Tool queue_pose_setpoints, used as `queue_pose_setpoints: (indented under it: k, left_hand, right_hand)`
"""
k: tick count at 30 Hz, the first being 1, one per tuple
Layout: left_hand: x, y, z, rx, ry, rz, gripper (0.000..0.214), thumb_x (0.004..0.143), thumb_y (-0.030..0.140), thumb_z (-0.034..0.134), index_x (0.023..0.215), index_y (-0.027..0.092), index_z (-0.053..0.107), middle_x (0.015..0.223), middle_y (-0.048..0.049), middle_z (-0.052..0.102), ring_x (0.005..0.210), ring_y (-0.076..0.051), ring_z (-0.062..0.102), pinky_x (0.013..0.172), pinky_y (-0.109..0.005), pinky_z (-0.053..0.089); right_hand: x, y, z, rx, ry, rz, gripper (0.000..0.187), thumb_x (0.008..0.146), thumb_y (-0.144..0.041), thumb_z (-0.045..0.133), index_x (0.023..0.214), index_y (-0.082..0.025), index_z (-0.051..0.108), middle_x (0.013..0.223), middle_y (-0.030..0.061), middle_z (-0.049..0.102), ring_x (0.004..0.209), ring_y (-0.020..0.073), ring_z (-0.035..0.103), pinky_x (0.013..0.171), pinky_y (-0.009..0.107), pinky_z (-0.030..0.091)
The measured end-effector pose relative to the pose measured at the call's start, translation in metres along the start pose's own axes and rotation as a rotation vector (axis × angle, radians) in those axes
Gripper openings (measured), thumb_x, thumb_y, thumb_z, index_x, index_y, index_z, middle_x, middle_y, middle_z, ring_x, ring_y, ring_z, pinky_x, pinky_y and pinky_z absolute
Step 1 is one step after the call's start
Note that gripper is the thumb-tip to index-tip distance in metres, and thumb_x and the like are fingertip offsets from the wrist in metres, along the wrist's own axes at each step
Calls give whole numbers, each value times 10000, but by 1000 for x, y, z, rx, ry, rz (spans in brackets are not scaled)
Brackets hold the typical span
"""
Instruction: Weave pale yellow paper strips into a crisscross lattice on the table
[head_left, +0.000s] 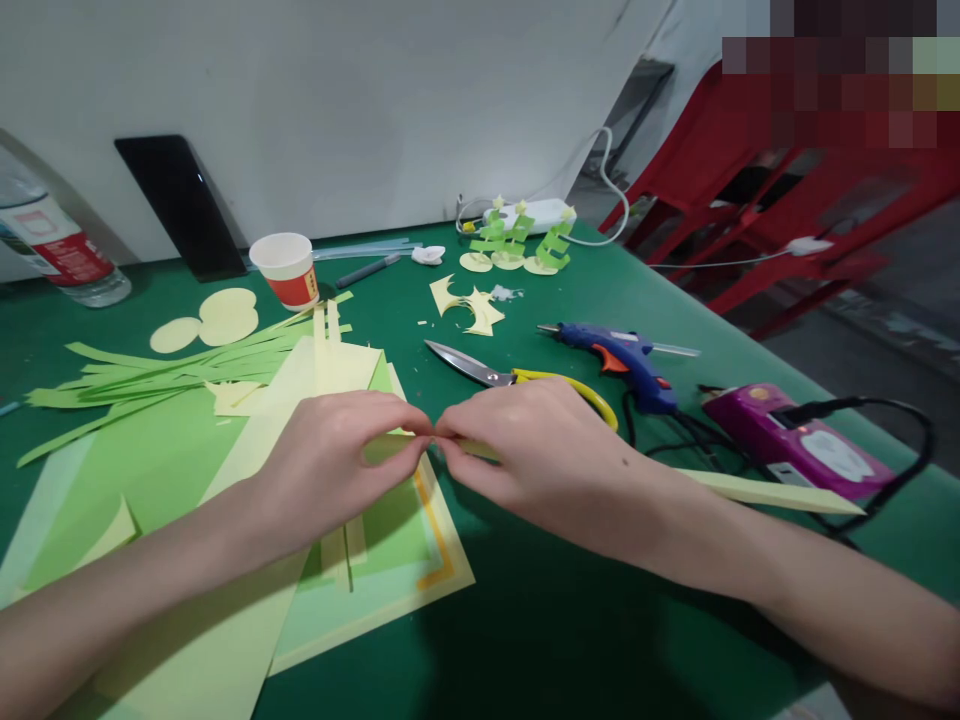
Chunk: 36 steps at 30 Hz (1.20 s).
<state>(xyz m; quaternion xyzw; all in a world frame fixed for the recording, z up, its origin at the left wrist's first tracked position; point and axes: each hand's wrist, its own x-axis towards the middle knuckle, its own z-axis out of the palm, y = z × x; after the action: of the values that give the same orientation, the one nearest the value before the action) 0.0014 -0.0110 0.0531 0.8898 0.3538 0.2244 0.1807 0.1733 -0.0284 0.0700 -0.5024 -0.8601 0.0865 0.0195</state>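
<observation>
Above the table's middle, my left hand (345, 430) and my right hand (525, 440) meet fingertip to fingertip, both closed in a pinch. They hold a pale yellow paper strip (772, 490), whose long end sticks out to the right behind my right forearm. The part between my fingers is mostly hidden. Scissors (465, 365) with yellow handles lie just beyond my right hand, which partly covers them. Under my left hand are green and yellow paper sheets (390, 540), with cut green strips (187, 370) fanned out on the left.
Behind stand a paper cup (289, 270), a phone (180, 205) and a bottle (64, 240). Paper scraps (480, 310) and small green paper trees (517, 235) are near a power strip (555, 215). A blue glue gun (622, 355) and a corded purple box (795, 440) lie right.
</observation>
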Motion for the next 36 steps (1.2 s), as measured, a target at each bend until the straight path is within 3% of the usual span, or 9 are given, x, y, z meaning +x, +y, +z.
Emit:
queue_pose_setpoints:
  k: [10,17,25,29,33,36]
  left_hand:
    - [2,-1,0,-37,46,-35,126,758,189,570,755,172,695,717,14,723,610,-117,647,526,-184,462]
    - [7,-7,-10,-69,32,-166,98,735,214,597,694,207,686,684,46,709,597,-104,631,551,-179,460]
    - [16,-43,-22,-85,-3,-284,128,736,280,601,681,196,681,716,5,708,656,-145,645,606,-222,493]
    - [19,-62,-26,15,73,-362,149,737,307,602,705,179,670,747,-33,707,667,-177,645,611,-265,493]
    - [18,-44,-23,-81,152,-281,180,812,315,540,866,190,657,888,-18,701,791,-146,640,694,-225,496]
    - [12,-16,-13,-142,62,-102,128,810,265,556,836,200,663,857,14,701,778,-115,631,675,-181,491]
  right_hand:
    - [1,-4,0,-53,-12,21,260,824,-218,427,631,-178,596,599,13,623,534,115,505,488,256,182]
    - [-3,4,-2,-59,65,0,239,797,-201,436,612,-175,583,573,4,610,525,110,500,486,255,186]
    - [-8,21,-18,-47,158,39,225,748,-186,458,589,-191,618,516,-10,584,457,95,453,467,252,199]
    - [-12,24,-24,-51,168,90,211,704,-163,474,543,-206,604,439,-29,523,413,89,409,456,252,196]
    - [-10,20,-22,-15,120,78,228,734,-177,461,590,-211,635,493,-17,569,454,98,460,462,250,206]
    - [-6,12,-13,21,102,44,231,766,-196,459,670,-203,669,555,1,612,507,104,509,477,248,220]
